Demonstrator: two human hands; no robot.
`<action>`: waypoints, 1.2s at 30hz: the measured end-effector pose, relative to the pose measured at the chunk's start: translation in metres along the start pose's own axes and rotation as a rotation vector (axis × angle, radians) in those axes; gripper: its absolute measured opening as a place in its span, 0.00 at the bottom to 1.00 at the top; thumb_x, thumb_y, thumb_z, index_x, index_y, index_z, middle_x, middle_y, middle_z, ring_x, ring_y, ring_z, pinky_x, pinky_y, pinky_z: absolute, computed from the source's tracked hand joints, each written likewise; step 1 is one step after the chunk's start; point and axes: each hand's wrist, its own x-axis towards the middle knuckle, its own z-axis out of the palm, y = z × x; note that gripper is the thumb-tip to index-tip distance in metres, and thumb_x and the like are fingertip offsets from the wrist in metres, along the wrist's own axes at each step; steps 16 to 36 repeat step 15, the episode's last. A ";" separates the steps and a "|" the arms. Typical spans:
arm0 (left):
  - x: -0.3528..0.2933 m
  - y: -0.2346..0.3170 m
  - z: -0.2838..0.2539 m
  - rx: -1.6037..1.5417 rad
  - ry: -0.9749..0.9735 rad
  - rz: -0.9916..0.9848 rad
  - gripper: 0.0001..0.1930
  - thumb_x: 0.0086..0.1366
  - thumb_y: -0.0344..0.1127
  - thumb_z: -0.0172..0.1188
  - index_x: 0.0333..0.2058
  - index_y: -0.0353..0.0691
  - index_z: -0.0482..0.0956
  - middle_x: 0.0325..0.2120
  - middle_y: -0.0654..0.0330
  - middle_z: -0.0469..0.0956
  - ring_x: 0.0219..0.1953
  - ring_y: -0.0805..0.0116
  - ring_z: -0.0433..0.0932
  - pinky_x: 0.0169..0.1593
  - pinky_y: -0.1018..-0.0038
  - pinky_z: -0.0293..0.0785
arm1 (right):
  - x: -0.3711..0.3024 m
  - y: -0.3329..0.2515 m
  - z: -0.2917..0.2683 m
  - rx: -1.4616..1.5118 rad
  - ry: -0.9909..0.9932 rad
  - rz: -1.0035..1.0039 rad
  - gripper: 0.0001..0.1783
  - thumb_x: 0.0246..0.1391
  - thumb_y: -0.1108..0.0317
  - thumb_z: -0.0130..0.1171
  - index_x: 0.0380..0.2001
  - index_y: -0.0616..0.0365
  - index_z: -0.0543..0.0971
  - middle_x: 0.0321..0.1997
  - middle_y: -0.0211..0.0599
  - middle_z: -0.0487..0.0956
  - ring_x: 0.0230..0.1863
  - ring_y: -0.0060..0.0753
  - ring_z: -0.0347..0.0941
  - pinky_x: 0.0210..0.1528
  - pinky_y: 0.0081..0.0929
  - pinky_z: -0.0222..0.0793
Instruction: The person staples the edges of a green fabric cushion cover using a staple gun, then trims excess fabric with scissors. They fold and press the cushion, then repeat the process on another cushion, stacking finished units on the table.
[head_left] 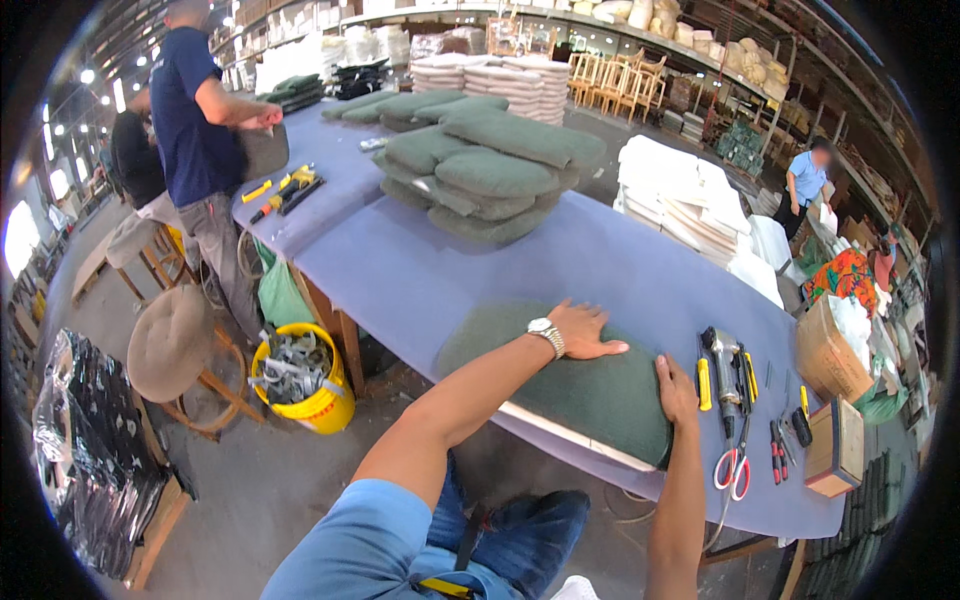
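A dark green padded seat cushion (600,395) lies on the blue-covered table in front of me, its pale underside edge showing on the side nearest me. My left hand (583,332), with a metal watch at the wrist, rests flat on the cushion's top, fingers spread. At the cushion's right edge is my right hand (678,392), closed against the side with the thumb near the top; its other fingers are partly hidden. Just right of that hand lies a pneumatic staple gun (724,375), with red-handled scissors (732,472) below it.
Green cushions (490,165) are stacked farther up the table (400,270). Pliers (778,455), a yellow cutter (704,385) and a small box (834,448) lie at right. A yellow bucket of scraps (310,385) and a stool (172,340) stand left. A co-worker (190,120) stands at far left.
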 end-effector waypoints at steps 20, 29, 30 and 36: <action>-0.096 -0.087 -0.005 -0.105 0.157 -0.152 0.46 0.70 0.77 0.36 0.76 0.50 0.55 0.78 0.52 0.47 0.79 0.50 0.45 0.79 0.49 0.39 | 0.040 0.066 0.022 0.143 0.064 -0.227 0.32 0.72 0.45 0.48 0.62 0.62 0.78 0.61 0.55 0.80 0.65 0.54 0.75 0.70 0.38 0.64; -0.096 -0.087 -0.005 -0.105 0.157 -0.152 0.46 0.70 0.77 0.36 0.76 0.50 0.55 0.78 0.52 0.47 0.79 0.50 0.45 0.79 0.49 0.39 | 0.040 0.066 0.022 0.143 0.064 -0.227 0.32 0.72 0.45 0.48 0.62 0.62 0.78 0.61 0.55 0.80 0.65 0.54 0.75 0.70 0.38 0.64; -0.096 -0.087 -0.005 -0.105 0.157 -0.152 0.46 0.70 0.77 0.36 0.76 0.50 0.55 0.78 0.52 0.47 0.79 0.50 0.45 0.79 0.49 0.39 | 0.040 0.066 0.022 0.143 0.064 -0.227 0.32 0.72 0.45 0.48 0.62 0.62 0.78 0.61 0.55 0.80 0.65 0.54 0.75 0.70 0.38 0.64; -0.096 -0.087 -0.005 -0.105 0.157 -0.152 0.46 0.70 0.77 0.36 0.76 0.50 0.55 0.78 0.52 0.47 0.79 0.50 0.45 0.79 0.49 0.39 | 0.040 0.066 0.022 0.143 0.064 -0.227 0.32 0.72 0.45 0.48 0.62 0.62 0.78 0.61 0.55 0.80 0.65 0.54 0.75 0.70 0.38 0.64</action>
